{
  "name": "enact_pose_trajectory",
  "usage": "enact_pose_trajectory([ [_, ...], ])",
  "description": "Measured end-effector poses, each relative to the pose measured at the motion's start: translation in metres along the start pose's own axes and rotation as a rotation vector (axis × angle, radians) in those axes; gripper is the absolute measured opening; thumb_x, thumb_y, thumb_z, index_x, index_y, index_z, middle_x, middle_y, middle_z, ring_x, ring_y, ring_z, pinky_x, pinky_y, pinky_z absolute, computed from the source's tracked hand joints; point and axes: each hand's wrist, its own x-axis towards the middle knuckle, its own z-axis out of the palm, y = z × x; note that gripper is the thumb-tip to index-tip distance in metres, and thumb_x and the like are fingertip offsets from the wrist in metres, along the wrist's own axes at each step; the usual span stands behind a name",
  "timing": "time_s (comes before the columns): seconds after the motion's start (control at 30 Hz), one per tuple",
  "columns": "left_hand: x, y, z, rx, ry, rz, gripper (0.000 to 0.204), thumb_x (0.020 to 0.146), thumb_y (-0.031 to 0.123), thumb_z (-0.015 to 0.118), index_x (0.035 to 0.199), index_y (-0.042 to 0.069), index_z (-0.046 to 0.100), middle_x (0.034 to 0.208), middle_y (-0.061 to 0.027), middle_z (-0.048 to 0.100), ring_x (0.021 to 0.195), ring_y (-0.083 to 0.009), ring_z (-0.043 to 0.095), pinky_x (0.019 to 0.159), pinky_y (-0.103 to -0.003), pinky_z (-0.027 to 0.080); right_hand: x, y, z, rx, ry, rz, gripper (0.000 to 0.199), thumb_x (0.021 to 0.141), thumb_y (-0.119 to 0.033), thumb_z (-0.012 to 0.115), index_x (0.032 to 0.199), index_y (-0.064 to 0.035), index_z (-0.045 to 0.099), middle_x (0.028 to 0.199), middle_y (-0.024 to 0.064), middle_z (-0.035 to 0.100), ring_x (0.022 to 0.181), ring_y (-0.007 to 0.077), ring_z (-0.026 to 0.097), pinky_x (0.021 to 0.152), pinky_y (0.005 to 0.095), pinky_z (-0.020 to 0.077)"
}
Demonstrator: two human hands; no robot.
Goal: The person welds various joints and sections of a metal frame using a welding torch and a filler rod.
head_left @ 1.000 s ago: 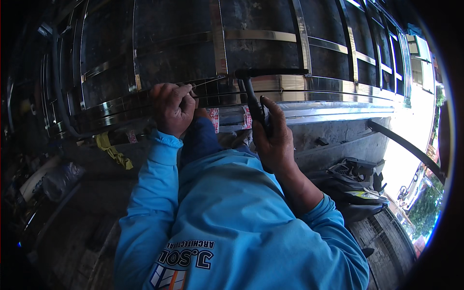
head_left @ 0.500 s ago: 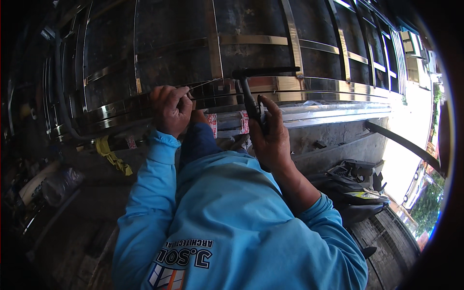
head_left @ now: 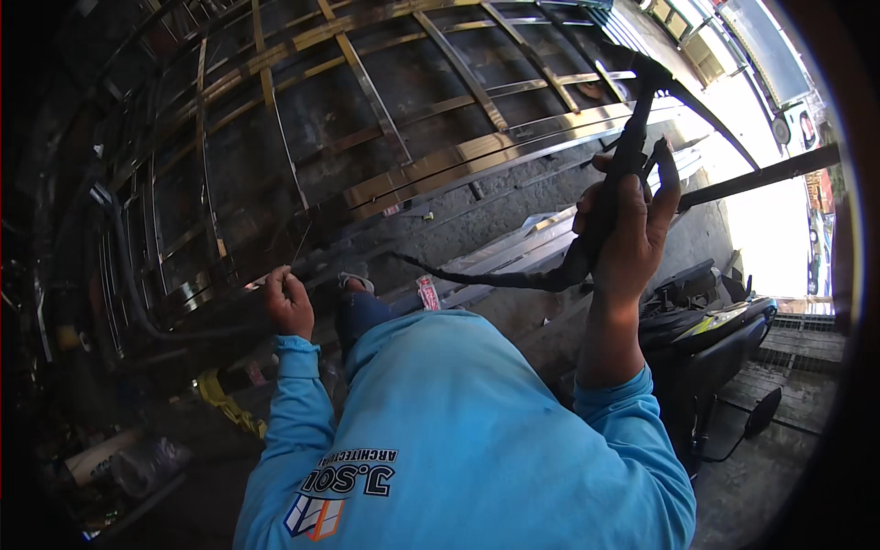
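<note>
My right hand (head_left: 632, 229) is raised at the right, shut on a black welding torch (head_left: 625, 156) whose dark hose (head_left: 495, 275) trails down to the left. My left hand (head_left: 290, 302) is closed on a thin metal filler rod (head_left: 301, 246) that points up toward a stainless steel gate frame (head_left: 385, 119). The frame, made of shiny bars over dark panels, leans across the upper picture. Both arms wear light blue sleeves, and my knee (head_left: 359, 312) shows between them.
A steel channel (head_left: 513, 247) lies on the rough concrete below the frame. A dark motorbike (head_left: 715, 321) stands at the right. A yellow object (head_left: 225, 403) and clutter sit at the lower left. A long dark bar (head_left: 761, 174) crosses the bright street at the right.
My right hand has lifted the torch up and to the right, away from the frame's lower rail. The view has tilted, and my left hand now sits lower, still holding the rod.
</note>
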Motion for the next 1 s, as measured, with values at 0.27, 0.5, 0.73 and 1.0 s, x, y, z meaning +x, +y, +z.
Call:
enact_pose_trajectory([
  [0.27,0.017,-0.004,0.027,-0.152,0.038,-0.141,0.018,0.104,0.011,0.054,0.119,0.002,0.057,0.093,-0.0042,0.060,0.078,-0.0106,0.058,0.073,-0.028,0.051,0.043,-0.025,0.002,-0.066,0.030,-0.304,0.054,0.110,-0.021,0.045,0.158,-0.0137,0.023,0.113,0.0215,0.068,0.067,0.0175,0.064,0.051,0.0284,0.0517],
  [0.5,0.062,-0.039,0.051,-0.021,0.224,-0.302,0.016,0.099,0.010,0.060,0.112,0.001,0.061,0.102,-0.0105,0.062,0.086,-0.0208,0.063,0.078,-0.033,0.053,0.106,-0.070,0.020,-0.165,0.116,-0.364,0.044,0.110,-0.026,0.045,0.148,-0.0036,0.038,0.114,0.0270,0.065,0.061,0.0178,0.062,0.046,0.0264,0.0504],
  [0.73,0.079,-0.053,0.056,0.159,0.382,-0.349,0.014,0.097,0.009,0.060,0.108,0.001,0.060,0.102,-0.0122,0.060,0.085,-0.0248,0.061,0.074,-0.037,0.053,0.238,-0.149,0.049,0.263,-0.999,-0.287,0.043,0.109,-0.025,0.045,0.139,0.0053,0.048,0.116,0.0182,0.059,0.083,0.0207,0.054,0.065,0.0270,0.0452],
  [1.0,0.080,-0.047,0.056,0.360,0.272,-0.268,0.015,0.092,0.002,0.060,0.107,0.001,0.057,0.104,-0.0162,0.060,0.095,-0.0327,0.060,0.086,-0.044,0.050,0.276,-0.096,0.187,-0.075,-0.164,-0.575,0.048,0.110,-0.029,0.039,0.152,-0.0067,0.038,0.136,0.0178,0.055,0.092,0.0245,0.058,0.060,0.0410,0.0511],
])
